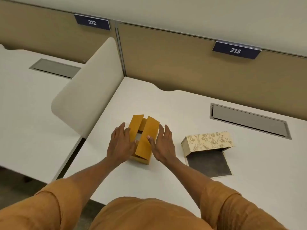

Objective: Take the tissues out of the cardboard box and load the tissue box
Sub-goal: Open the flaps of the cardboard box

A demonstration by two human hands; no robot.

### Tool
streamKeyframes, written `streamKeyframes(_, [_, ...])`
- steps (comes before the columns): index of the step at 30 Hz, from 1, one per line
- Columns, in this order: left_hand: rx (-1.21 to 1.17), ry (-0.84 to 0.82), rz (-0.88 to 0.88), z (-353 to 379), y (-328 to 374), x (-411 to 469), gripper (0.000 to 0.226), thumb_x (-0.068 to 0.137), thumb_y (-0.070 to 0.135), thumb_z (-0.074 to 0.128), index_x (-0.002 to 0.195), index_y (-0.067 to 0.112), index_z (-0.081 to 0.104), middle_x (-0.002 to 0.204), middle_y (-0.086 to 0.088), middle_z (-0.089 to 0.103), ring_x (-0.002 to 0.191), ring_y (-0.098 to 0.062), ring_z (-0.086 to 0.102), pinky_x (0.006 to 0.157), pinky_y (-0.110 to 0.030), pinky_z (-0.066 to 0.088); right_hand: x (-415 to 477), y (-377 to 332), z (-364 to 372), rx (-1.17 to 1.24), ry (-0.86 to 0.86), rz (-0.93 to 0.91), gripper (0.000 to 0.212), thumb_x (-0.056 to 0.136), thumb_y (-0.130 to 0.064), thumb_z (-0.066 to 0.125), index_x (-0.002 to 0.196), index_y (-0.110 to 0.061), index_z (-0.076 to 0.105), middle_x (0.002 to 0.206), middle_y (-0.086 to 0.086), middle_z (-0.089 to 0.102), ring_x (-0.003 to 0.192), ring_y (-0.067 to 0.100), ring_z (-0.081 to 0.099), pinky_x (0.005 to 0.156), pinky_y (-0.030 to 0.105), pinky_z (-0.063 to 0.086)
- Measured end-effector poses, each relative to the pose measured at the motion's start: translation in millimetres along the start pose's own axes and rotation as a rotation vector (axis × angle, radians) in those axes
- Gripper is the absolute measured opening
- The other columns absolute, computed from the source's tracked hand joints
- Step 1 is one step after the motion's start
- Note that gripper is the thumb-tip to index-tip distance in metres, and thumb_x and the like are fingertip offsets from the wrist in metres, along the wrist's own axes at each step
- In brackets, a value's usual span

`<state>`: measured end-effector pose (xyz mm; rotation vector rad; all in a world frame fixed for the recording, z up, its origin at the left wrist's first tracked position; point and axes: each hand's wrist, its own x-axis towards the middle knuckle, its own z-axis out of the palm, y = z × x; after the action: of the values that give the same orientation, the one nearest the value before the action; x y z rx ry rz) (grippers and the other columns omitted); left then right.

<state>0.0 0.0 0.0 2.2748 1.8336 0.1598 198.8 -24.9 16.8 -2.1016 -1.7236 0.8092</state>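
Observation:
A small yellow-brown cardboard box (146, 135) stands on the white desk (166, 183) with its top flaps partly raised. Through the gap between the flaps a bit of white tissue (138, 136) shows. My left hand (122, 143) lies flat against the box's left side, thumb on the left flap. My right hand (163, 144) rests against the right side, thumb on the right flap. To the right lies the floral cream tissue box (209, 140), tipped on its side, its dark grey base panel (208, 163) folded open on the desk.
A rounded beige divider (88, 90) stands left of the desk, with a neighbouring desk (25, 100) beyond it. A grey cable hatch (249, 120) is set into the desk at the back right. Tan partition panels carry number plates 212 (92, 22) and 213 (235, 50).

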Motion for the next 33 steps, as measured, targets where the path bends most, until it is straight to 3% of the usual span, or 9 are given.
streamKeyframes(4, [-0.142, 0.009, -0.127, -1.6, -5.8, -12.6, 0.063, 0.105, 0.057, 0.049, 0.139, 0.005, 0.057, 0.155, -0.017, 0.052, 0.127, -0.039, 0.064, 0.101, -0.052, 0.055, 5.5, -12.5, 12.7, 0.013, -0.068, 0.056, 0.094, 0.104, -0.071, 0.045, 0.171, -0.014, 0.012, 0.180, 0.017, 0.013, 0.163, 0.038, 0.023, 0.125, 0.057, 0.039])
streamKeyframes(6, [-0.184, 0.054, -0.142, -0.5, -6.0, -17.7, 0.059, 0.104, 0.059, 0.044, 0.127, 0.008, 0.061, 0.132, -0.011, 0.066, 0.105, -0.034, 0.072, 0.081, -0.045, 0.061, 7.9, -19.9, 20.1, 0.010, -0.056, 0.068, 0.097, 0.101, -0.072, 0.050, 0.169, -0.013, 0.015, 0.177, 0.017, 0.021, 0.159, 0.039, 0.031, 0.119, 0.057, 0.044])
streamKeyframes(10, [-0.287, 0.176, -0.205, 1.7, -8.0, -21.4, 0.043, 0.104, 0.049, 0.043, 0.112, 0.014, 0.066, 0.101, -0.005, 0.075, 0.081, -0.025, 0.072, 0.064, -0.036, 0.056, 13.9, -29.1, 24.3, 0.025, -0.028, 0.093, 0.106, 0.092, -0.077, 0.059, 0.165, -0.012, 0.020, 0.166, 0.015, 0.035, 0.148, 0.039, 0.044, 0.106, 0.054, 0.052])
streamKeyframes(15, [-0.298, 0.274, -0.339, 4.7, -20.7, -15.7, 0.026, 0.111, 0.022, 0.044, 0.108, 0.006, 0.064, 0.077, -0.012, 0.069, 0.062, -0.029, 0.063, 0.056, -0.032, 0.041, 23.1, -29.5, 26.4, 0.051, -0.074, 0.142, 0.112, 0.091, -0.065, 0.071, 0.168, -0.009, 0.012, 0.166, 0.018, 0.033, 0.149, 0.041, 0.043, 0.106, 0.055, 0.052])
streamKeyframes(19, [-0.305, 0.242, -0.513, 5.2, -36.2, -8.1, 0.022, 0.113, 0.017, 0.044, 0.116, 0.004, 0.061, 0.088, -0.017, 0.071, 0.076, -0.039, 0.068, 0.062, -0.038, 0.042, 23.5, -25.6, 23.5, 0.164, -0.100, 0.182, 0.105, 0.095, -0.055, 0.073, 0.168, -0.010, 0.012, 0.166, 0.018, 0.033, 0.145, 0.044, 0.049, 0.109, 0.055, 0.051])
streamKeyframes(24, [-0.289, 0.187, -0.561, 8.7, -40.1, -5.3, 0.040, 0.106, 0.005, 0.056, 0.145, 0.011, 0.053, 0.142, -0.017, 0.059, 0.101, -0.045, 0.069, 0.074, -0.052, 0.056, 15.5, -4.0, 14.3, 0.340, -0.066, 0.181, 0.094, 0.098, -0.047, 0.073, 0.167, -0.016, 0.017, 0.164, 0.015, 0.038, 0.137, 0.039, 0.058, 0.111, 0.052, 0.052])
streamKeyframes(27, [-0.225, 0.126, -0.572, 19.5, -39.2, -1.6, 0.040, 0.097, -0.003, 0.064, 0.135, 0.011, 0.067, 0.152, -0.017, 0.050, 0.118, -0.042, 0.064, 0.080, -0.052, 0.059, 7.1, 9.9, 10.2, 0.404, -0.040, 0.163, 0.091, 0.098, -0.045, 0.072, 0.167, -0.021, 0.017, 0.167, 0.015, 0.039, 0.134, 0.036, 0.064, 0.111, 0.055, 0.055])
streamKeyframes(30, [-0.170, 0.096, -0.581, 27.9, -32.2, 2.8, 0.025, 0.102, 0.010, 0.060, 0.123, 0.007, 0.073, 0.154, -0.022, 0.050, 0.133, -0.042, 0.053, 0.103, -0.056, 0.049, 4.5, 22.7, 3.1, 0.386, -0.015, 0.132, 0.084, 0.100, -0.021, 0.074, 0.167, -0.020, 0.022, 0.161, 0.013, 0.046, 0.131, 0.033, 0.066, 0.103, 0.047, 0.061])
streamKeyframes(33, [-0.148, 0.025, -0.573, 29.9, -22.4, 10.2, 0.045, 0.111, 0.037, 0.045, 0.119, 0.003, 0.074, 0.152, -0.023, 0.054, 0.141, -0.040, 0.046, 0.113, -0.054, 0.040, 7.5, 36.4, -0.5, 0.359, -0.013, 0.155, 0.093, 0.093, 0.001, 0.079, 0.166, -0.020, 0.025, 0.157, 0.010, 0.050, 0.134, 0.032, 0.063, 0.104, 0.052, 0.062])
